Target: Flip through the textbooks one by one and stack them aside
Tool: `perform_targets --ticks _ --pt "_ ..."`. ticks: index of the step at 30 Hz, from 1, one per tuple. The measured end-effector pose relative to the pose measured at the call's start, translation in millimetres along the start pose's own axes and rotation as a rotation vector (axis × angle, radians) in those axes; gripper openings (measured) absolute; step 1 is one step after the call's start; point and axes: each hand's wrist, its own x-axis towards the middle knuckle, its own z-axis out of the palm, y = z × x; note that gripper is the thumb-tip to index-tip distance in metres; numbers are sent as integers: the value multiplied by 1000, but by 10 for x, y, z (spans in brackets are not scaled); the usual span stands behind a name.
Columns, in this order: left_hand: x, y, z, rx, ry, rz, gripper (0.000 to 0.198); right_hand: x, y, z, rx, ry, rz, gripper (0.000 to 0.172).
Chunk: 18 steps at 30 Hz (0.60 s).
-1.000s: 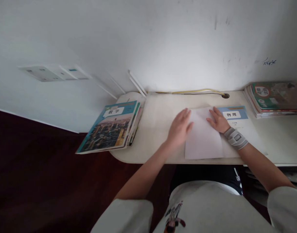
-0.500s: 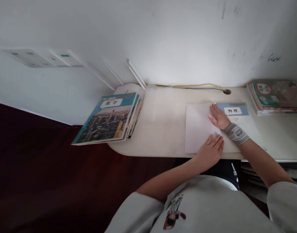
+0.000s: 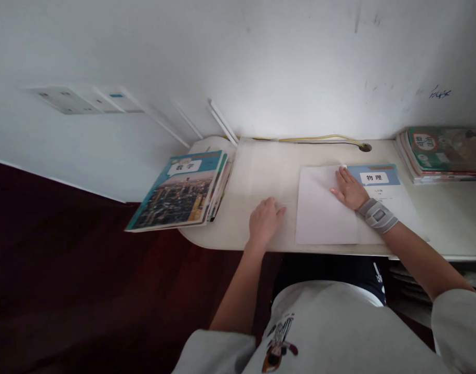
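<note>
My right hand (image 3: pixel 351 190) lies flat with fingers stretched, across the seam between a white sheet (image 3: pixel 325 210) and the physics textbook (image 3: pixel 391 202), which has a blue band on its cover. A grey wristband with a watch-like square (image 3: pixel 379 214) is on that wrist. Left of the sheet, my left hand (image 3: pixel 264 221) is low over the desk, apart from the paper. Its fingers are slightly curled, the thumb stands away from them, and nothing shows in it. Whether the white sheet is joined to the textbook I cannot tell.
A stack of books topped by a maths textbook (image 3: pixel 175 195) overhangs the desk's left end. Another book stack (image 3: pixel 446 153) stands at the right by the wall. A yellow cable (image 3: pixel 319 137) runs along the back of the white desk (image 3: pixel 257 171) to a round hole (image 3: pixel 365 147).
My left hand has come off the white sheet and moved left over the bare desk. My right hand stays on the sheet and textbook, barely shifted.
</note>
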Motion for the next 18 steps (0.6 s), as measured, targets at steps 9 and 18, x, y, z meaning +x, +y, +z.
perform_targets --ticks 9,18 --pt "102 243 34 -1672 -506 -241 26 -124 -13 -60 260 123 223 89" --pt "146 955 272 -1826 -672 -227 66 -98 -261 -79 494 174 332 94"
